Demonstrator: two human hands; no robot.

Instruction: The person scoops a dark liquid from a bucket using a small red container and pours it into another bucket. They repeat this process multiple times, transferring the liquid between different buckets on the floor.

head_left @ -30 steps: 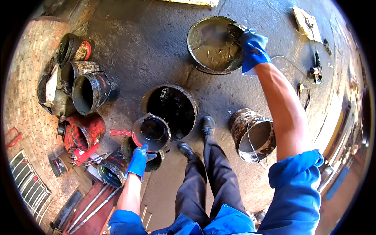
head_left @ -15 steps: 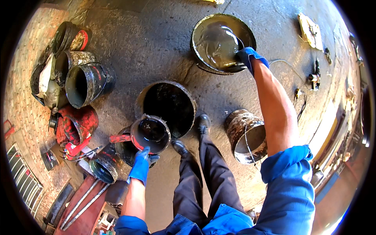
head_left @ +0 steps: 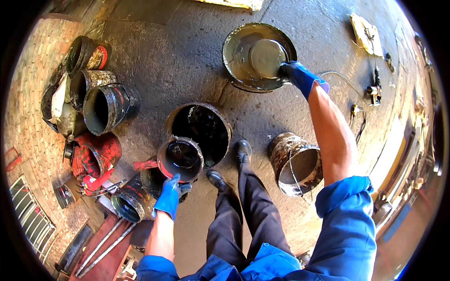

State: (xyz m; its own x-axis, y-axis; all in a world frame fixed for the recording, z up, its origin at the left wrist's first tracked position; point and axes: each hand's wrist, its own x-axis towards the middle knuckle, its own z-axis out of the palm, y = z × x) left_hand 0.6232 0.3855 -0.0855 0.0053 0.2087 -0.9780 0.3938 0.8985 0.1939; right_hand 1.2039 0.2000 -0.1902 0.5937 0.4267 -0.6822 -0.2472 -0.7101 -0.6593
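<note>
My right hand [head_left: 303,78], in a blue glove, grips the edge of a round container [head_left: 267,58] full of murky grey-brown liquid. That container sits inside a wide bucket [head_left: 248,84] of similar liquid on the far floor. My left hand [head_left: 169,194], gloved too, is closed on the near rim of a dark round pot [head_left: 191,174] with a red handle-like piece [head_left: 145,165] on its left. The pot is above a dark bucket [head_left: 151,180] that it partly hides. Just beyond stands a large drum [head_left: 228,133] with a black inside.
A stained bucket [head_left: 280,154] with a wire handle leans at right. Several dirty buckets [head_left: 115,105] and a red container [head_left: 110,147] crowd the left. Two metal rods [head_left: 105,246] lie at lower left. A power tool [head_left: 374,90] and cable rest at far right. My shoes [head_left: 243,151] are near the drum.
The round container in my right hand has come up level in the bucket and now shows full of liquid; before, it was mostly under the surface. My left hand still holds the pot.
</note>
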